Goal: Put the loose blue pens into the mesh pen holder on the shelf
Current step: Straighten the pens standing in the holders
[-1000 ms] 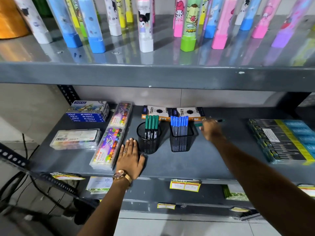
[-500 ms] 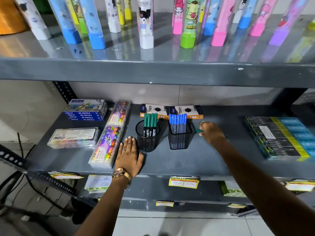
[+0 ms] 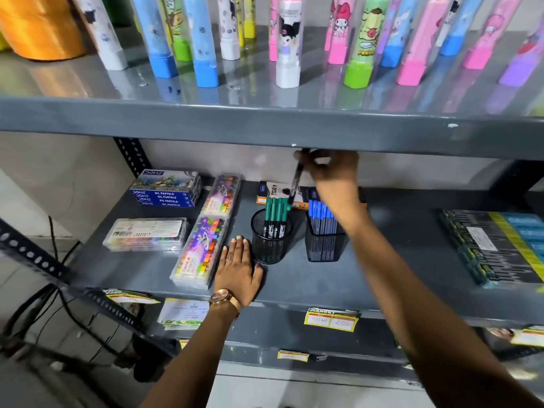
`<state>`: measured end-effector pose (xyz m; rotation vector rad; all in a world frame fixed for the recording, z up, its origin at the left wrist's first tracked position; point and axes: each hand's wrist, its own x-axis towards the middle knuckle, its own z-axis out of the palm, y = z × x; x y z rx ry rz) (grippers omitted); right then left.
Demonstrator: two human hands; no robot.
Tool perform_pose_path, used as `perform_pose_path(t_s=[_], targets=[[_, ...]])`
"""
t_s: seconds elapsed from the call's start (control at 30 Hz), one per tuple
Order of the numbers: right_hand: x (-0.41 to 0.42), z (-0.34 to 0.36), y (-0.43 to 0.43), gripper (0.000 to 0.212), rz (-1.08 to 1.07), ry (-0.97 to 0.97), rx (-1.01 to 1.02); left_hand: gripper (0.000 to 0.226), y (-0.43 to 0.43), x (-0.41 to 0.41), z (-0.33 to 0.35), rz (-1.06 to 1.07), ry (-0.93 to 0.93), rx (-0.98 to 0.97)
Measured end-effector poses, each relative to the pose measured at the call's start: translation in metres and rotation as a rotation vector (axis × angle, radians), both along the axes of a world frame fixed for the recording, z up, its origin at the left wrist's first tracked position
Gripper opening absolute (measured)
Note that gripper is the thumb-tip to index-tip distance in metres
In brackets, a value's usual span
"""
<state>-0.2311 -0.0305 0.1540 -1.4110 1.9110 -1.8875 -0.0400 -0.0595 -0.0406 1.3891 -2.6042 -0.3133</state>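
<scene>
Two black mesh holders stand on the middle shelf (image 3: 382, 278). The round holder (image 3: 269, 245) on the left holds several green-capped pens (image 3: 275, 213). The square holder (image 3: 323, 245) to its right is full of blue-capped pens (image 3: 321, 213). My right hand (image 3: 332, 166) is raised just under the upper shelf's edge, shut on a green-capped pen (image 3: 296, 184) that hangs cap-down above the round holder. My left hand (image 3: 238, 266) lies flat and open on the shelf, just left of the round holder, and holds nothing.
Oil pastel boxes (image 3: 166, 188) and clear crayon cases (image 3: 203, 251) lie left of the holders. Orange pen boxes (image 3: 279, 192) sit behind them, and a dark packet stack (image 3: 497, 245) lies at the right. Colourful cartoon tubes (image 3: 290, 39) stand on the upper shelf (image 3: 265, 125).
My right hand picked up a green-capped pen from the shelf right of the square holder, then rose and moved left above the round holder. My left hand stayed put.
</scene>
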Motion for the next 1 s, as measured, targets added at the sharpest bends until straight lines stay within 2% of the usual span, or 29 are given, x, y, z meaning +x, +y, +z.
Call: perform_pose_path(t_s=[0.13, 0.37, 0.57, 0.7, 0.77, 0.83, 0.93, 1.0], targets=[[0.038, -0.037, -0.029, 0.033, 0.056, 0.212, 0.176, 0.085, 0.000, 0.000, -0.001, -0.002, -0.019, 0.007], [0.060, -0.082, -0.038, 0.039, 0.027, 0.366, 0.538, 0.084, -0.001, 0.001, -0.002, -0.005, -0.020, 0.018], [0.059, -0.075, -0.033, 0.035, -0.047, 0.555, 0.615, 0.084, 0.000, -0.001, -0.002, -0.009, -0.008, 0.004], [0.059, -0.067, -0.030, 0.033, -0.087, 0.583, 0.640, 0.085, -0.001, -0.001, -0.003, -0.011, -0.007, 0.007], [0.058, -0.065, -0.022, 0.037, -0.091, 0.597, 0.619, 0.086, -0.002, -0.001, -0.002, -0.014, 0.004, 0.014], [0.055, -0.067, -0.005, 0.038, -0.099, 0.531, 0.489, 0.087, -0.003, -0.001, -0.001, -0.021, 0.009, 0.025], [0.051, -0.086, 0.035, 0.037, -0.278, 0.275, 0.185, 0.087, -0.001, 0.000, 0.003, -0.008, 0.113, 0.058], [0.047, -0.111, 0.062, 0.054, -0.441, 0.120, 0.117, 0.090, 0.006, -0.001, 0.007, 0.011, 0.261, 0.090]])
